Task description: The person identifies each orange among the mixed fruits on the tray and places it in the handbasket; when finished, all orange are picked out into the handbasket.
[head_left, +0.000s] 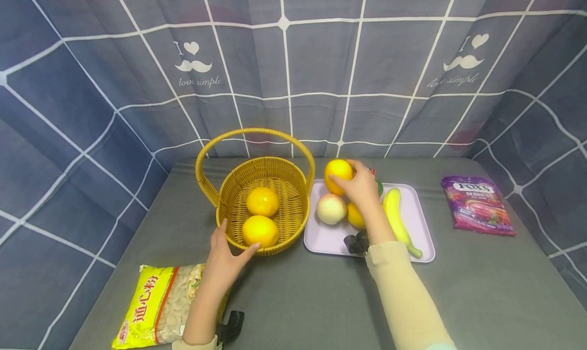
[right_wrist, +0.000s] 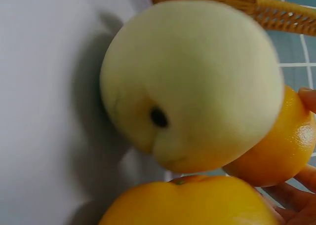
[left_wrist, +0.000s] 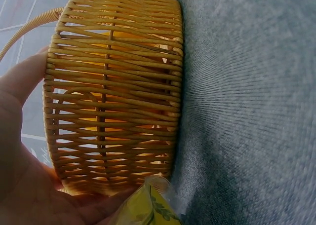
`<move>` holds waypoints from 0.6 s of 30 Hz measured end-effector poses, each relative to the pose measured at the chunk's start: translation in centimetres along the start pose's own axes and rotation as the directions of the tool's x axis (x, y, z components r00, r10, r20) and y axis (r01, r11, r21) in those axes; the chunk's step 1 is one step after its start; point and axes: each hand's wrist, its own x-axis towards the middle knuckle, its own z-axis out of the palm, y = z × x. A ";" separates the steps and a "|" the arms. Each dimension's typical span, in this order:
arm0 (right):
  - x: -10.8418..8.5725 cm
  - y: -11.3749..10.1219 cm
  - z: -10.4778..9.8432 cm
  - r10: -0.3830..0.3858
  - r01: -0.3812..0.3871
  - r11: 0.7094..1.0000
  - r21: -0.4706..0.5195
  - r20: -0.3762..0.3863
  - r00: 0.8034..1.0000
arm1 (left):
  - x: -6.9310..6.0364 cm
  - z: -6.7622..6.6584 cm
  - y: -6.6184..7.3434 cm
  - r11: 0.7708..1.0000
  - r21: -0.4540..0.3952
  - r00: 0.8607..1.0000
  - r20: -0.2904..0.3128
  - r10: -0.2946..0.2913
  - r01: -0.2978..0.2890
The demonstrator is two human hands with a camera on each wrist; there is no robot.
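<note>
A wicker basket (head_left: 263, 169) with a tall handle holds two orange fruits (head_left: 263, 202). My left hand (head_left: 224, 261) grips its near left side, fingers spread at the rim; the left wrist view shows this hand (left_wrist: 24, 185) against the woven wall (left_wrist: 113, 96). Above the back left of a pale tray (head_left: 321, 243), my right hand (head_left: 364, 187) holds an orange (head_left: 338, 177) between thumb and fingers. In the right wrist view, the held orange (right_wrist: 281, 151) is partly behind a pale peach (right_wrist: 197, 82). Another orange (right_wrist: 192, 205) lies beside the peach.
A yellow banana (head_left: 398, 220) lies on the tray's right side. Something green (head_left: 379, 188) is partly hidden behind my right hand. A purple candy bag (head_left: 479, 206) lies at the right, a yellow pasta bag (head_left: 158, 306) at front left. A tiled-pattern curtain (head_left: 321, 59) stands behind.
</note>
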 end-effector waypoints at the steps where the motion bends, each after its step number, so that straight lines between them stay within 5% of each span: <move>1: -0.2 -0.1 -0.1 0.000 0.000 1.000 0.023 -0.008 1.000 | 0.0 0.0 0.0 1.000 0.001 1.000 0.001 0.000 0.000; 10: -1.9 -1.1 -1.0 0.005 0.010 0.974 0.228 -0.065 0.998 | -0.1 0.1 -0.1 1.000 0.001 1.000 0.000 -0.003 0.003; 18: -4.8 -2.6 -2.3 -0.022 0.014 0.958 0.285 0.027 0.999 | 0.0 0.0 0.1 1.000 -0.015 1.000 0.002 -0.002 0.002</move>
